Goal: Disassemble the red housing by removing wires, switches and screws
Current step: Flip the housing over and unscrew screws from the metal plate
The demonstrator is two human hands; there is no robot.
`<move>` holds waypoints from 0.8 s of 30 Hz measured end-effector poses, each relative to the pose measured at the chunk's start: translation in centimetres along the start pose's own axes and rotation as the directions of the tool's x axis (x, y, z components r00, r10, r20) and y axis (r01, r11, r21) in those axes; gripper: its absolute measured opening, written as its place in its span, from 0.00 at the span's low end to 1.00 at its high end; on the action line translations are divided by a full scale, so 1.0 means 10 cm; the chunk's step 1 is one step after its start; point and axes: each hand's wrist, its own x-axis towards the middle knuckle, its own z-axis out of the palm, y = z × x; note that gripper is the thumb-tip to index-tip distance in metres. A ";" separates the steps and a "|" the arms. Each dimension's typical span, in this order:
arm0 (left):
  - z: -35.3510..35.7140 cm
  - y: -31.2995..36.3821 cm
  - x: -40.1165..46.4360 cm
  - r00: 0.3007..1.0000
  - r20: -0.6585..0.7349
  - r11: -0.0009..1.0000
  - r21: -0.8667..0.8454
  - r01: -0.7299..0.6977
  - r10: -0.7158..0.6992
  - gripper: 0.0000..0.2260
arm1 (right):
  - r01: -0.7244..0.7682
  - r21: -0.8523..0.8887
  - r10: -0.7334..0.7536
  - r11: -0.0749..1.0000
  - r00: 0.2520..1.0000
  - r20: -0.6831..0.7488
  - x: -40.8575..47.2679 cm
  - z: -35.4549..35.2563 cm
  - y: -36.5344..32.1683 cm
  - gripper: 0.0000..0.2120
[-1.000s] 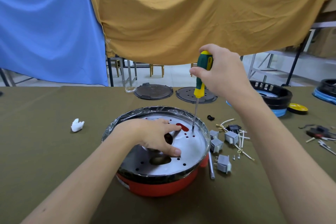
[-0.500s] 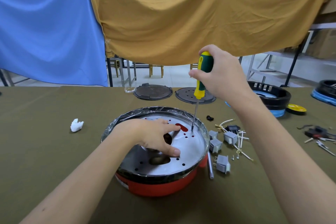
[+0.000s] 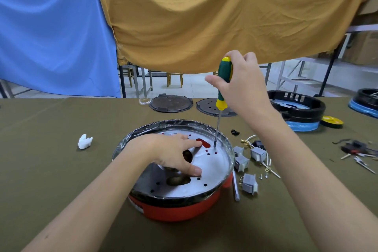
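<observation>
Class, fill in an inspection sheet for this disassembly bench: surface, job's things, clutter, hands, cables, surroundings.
Surface: olive cloth-covered table.
Job's things: red housing with a perforated metal plate on top; screwdriver upright, tip on the plate's far right.
Clutter: grey switches, loose screws, white wad, two dark discs.
Hands: left hand presses on the plate; right hand grips the screwdriver handle.
Cables: white wires beside the switches.
Surroundings: blue cloth, mustard cloth hanging behind.

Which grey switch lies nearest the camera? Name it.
The grey switch at the housing's front right, beside the metal rod, with its prongs pointing left. The other three sit farther back, toward the wires.
</observation>
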 end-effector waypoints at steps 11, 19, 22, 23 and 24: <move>0.01 -0.02 0.02 1.000 0.001 1.000 -0.012 0.005 -0.005 0.40 | -0.006 0.074 -0.005 0.997 0.990 0.138 0.03 -0.06 0.00 0.15; 0.01 -0.01 0.00 1.000 -0.006 1.000 -0.015 -0.011 0.011 0.39 | 0.014 0.052 -0.015 0.999 1.000 0.022 0.05 -0.08 0.01 0.22; 0.00 0.00 0.00 1.000 -0.005 1.000 -0.016 -0.008 0.008 0.39 | -0.045 0.147 0.031 0.988 0.994 0.100 0.10 -0.12 0.03 0.22; 0.00 0.00 0.00 1.000 -0.002 1.000 -0.022 -0.008 0.008 0.39 | -0.081 0.175 0.061 0.981 0.991 0.116 0.10 -0.13 0.02 0.20; 0.01 0.00 0.00 1.000 -0.002 1.000 -0.028 -0.008 0.008 0.39 | -0.096 0.186 0.074 0.978 0.990 0.118 0.09 -0.13 0.00 0.18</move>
